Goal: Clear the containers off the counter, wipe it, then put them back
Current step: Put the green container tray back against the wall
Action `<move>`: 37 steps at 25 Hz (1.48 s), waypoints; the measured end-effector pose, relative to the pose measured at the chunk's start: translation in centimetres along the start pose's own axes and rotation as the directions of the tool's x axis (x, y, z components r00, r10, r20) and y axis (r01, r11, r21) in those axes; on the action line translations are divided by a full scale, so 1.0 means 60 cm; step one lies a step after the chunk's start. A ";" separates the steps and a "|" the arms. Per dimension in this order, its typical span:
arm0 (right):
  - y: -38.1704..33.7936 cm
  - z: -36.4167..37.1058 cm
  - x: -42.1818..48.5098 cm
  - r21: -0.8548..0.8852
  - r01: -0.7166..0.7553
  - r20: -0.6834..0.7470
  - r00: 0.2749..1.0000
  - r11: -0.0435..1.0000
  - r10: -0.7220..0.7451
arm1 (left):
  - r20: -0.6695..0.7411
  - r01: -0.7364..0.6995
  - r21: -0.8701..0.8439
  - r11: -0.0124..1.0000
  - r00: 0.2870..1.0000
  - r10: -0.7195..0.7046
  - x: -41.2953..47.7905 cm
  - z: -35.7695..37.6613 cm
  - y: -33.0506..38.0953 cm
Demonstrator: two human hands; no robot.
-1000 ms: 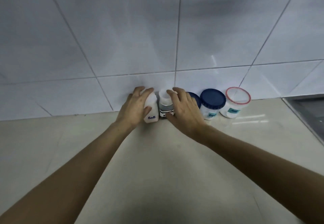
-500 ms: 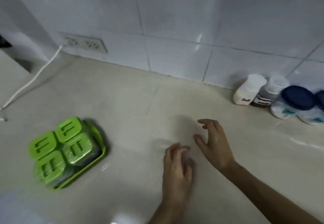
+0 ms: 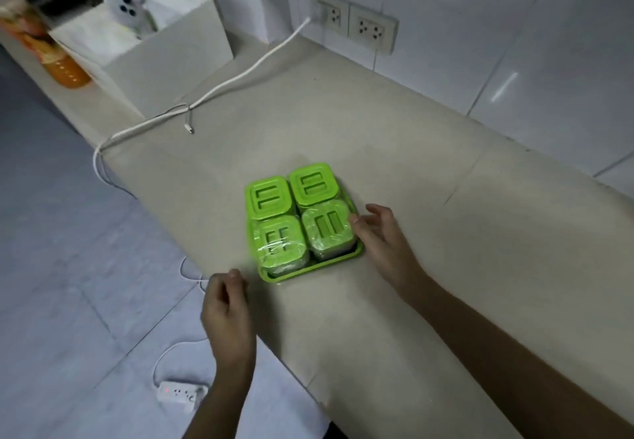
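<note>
Green tray [image 3: 356,252] with four green-lidded containers [image 3: 297,219] near front edge of counter [image 3: 429,150]. Right hand [image 3: 379,232] open, fingertips touching, perhaps, the tray's right side. Left hand [image 3: 228,308] loosely curled, empty, at the front edge.

Beige stone tabletop [image 3: 394,150], running along a white tiled wall and ending in a straight front edge above the floor [image 3: 51,267]. Near that edge, a green tray [image 3: 310,268] flat on the surface, packed with four green-lidded containers [image 3: 298,215] in a two-by-two block, the two nearest wrapped in clear film. Farther back, a white cable [image 3: 236,74] trailing across the stone and dropping over the edge. At the far end, a white box [image 3: 171,50] and, just beyond it, an orange bottle [image 3: 67,69], blurred. Down on the floor, a white power strip [image 3: 180,393] with a small red light, its cord looping beside it.
</note>
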State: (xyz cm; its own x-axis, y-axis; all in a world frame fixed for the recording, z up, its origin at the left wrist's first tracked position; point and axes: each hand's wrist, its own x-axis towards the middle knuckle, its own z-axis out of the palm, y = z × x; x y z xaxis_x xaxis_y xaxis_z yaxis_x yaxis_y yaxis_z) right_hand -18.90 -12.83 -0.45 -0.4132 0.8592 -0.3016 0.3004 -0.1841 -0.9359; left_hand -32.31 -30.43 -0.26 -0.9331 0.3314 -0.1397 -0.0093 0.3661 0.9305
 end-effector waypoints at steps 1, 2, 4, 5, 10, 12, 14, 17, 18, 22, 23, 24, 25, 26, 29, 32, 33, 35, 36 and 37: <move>-0.002 0.008 0.007 0.035 -0.031 0.032 0.999 0.999 0.030 | 0.040 0.056 -0.042 0.998 0.998 -0.054 0.022 0.001 0.010; -0.005 0.011 0.012 0.053 -0.057 0.059 0.997 0.997 0.054 | 0.110 0.112 -0.077 0.991 0.989 -0.103 0.036 0.004 0.021; 0.001 0.006 0.022 0.050 -0.117 0.076 0.991 0.992 0.113 | 0.253 0.186 -0.068 0.980 0.954 -0.163 0.047 0.014 0.039; 0.004 0.000 0.024 0.040 -0.147 0.080 0.986 0.988 0.143 | 0.290 0.194 -0.037 0.980 0.941 -0.175 0.046 0.020 0.050; 0.018 -0.064 -0.019 0.188 -0.179 0.024 0.984 0.966 0.178 | 0.370 0.113 0.001 0.994 0.923 -0.105 0.024 0.058 0.084; 0.031 -0.119 -0.050 0.259 -0.145 -0.081 0.982 0.955 0.170 | 0.475 0.087 0.004 0.996 0.877 -0.079 -0.001 0.101 0.102; 0.049 -0.185 -0.074 0.269 -0.130 -0.191 0.964 0.954 0.185 | 0.606 0.052 -0.011 0.999 0.795 -0.035 -0.032 0.159 0.120; 0.079 -0.291 -0.099 0.230 -0.119 -0.320 0.928 0.966 0.191 | 0.782 -0.020 0.003 1.000 0.624 0.011 -0.085 0.260 0.141; 0.087 -0.327 -0.107 0.214 -0.129 -0.377 0.904 0.968 0.203 | 0.821 -0.035 0.012 0.999 0.570 0.010 -0.105 0.297 0.149; 0.126 -0.440 -0.123 0.199 -0.143 -0.527 0.818 0.969 0.229 | 0.904 -0.102 0.014 0.995 0.426 0.031 -0.178 0.422 0.177; 0.134 -0.460 -0.124 0.192 -0.147 -0.537 0.812 0.970 0.229 | 0.920 -0.126 0.017 0.992 0.389 0.034 -0.189 0.446 0.183; 0.137 -0.476 -0.125 0.183 -0.150 -0.539 0.811 0.972 0.227 | 0.938 -0.156 0.027 0.987 0.346 0.029 -0.196 0.469 0.187; 0.141 -0.494 -0.127 0.180 -0.156 -0.539 0.810 0.971 0.230 | 0.953 -0.188 0.045 0.981 0.302 0.014 -0.204 0.492 0.192; 0.144 -0.511 -0.125 0.180 -0.170 -0.533 0.811 0.969 0.241 | 0.962 -0.207 0.063 0.976 0.273 -0.004 -0.208 0.514 0.195; 0.144 -0.556 -0.104 0.124 -0.224 -0.539 0.803 0.967 0.255 | 0.972 -0.233 0.090 0.968 0.234 -0.034 -0.214 0.566 0.210; 0.134 -0.577 -0.080 0.060 -0.261 -0.572 0.782 0.963 0.248 | 0.979 -0.234 0.086 0.969 0.201 -0.038 -0.216 0.603 0.224; 0.130 -0.581 -0.076 0.055 -0.276 -0.577 0.775 0.960 0.256 | 0.979 -0.239 0.090 0.967 0.201 -0.042 -0.217 0.613 0.227; 0.125 -0.589 -0.068 0.059 -0.290 -0.584 0.766 0.955 0.269 | 0.977 -0.269 0.087 0.959 0.212 -0.029 -0.218 0.632 0.228; 0.122 -0.594 -0.065 0.059 -0.290 -0.591 0.761 0.955 0.268 | 0.978 -0.280 0.076 0.957 0.209 -0.017 -0.219 0.641 0.228; 0.122 -0.600 -0.061 0.053 -0.296 -0.601 0.753 0.954 0.267 | 0.978 -0.283 0.072 0.956 0.210 -0.011 -0.220 0.649 0.227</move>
State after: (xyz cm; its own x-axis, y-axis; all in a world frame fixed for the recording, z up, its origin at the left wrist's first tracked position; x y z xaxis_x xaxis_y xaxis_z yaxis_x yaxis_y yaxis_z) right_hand 15.76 -0.14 0.37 0.2853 0.8851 -0.3677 0.3633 -0.4549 -0.8131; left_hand -6.10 4.02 1.11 0.1553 0.9156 -0.3710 0.2815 0.3190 0.9050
